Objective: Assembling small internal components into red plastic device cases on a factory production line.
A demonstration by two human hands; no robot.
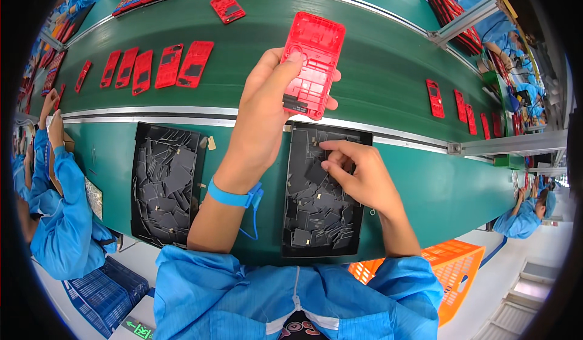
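Note:
My left hand [264, 94] holds up a red plastic housing [319, 54], its ribbed inner side showing, over the near edge of the conveyor belt. The thumb presses on its inside and the fingers wrap behind it. A small black piece [296, 103] sits at the housing's lower end. My right hand [364, 173] is curled over the right black tray [363, 218], thumb and index finger at the edge of a dark square pad [316, 173]. Many thin dark pads [319, 209] lie loose beneath it. On my left wrist is a blue strap [228, 195] with a cord.
Another black tray [136, 188] of dark pads [176, 179] stands left of my left forearm. Red housings [194, 63] lie along the green belt [255, 54] on both sides. A metal rail [413, 142] edges it. An orange crate [452, 267] stands lower right; co-workers in blue [64, 218] sit alongside.

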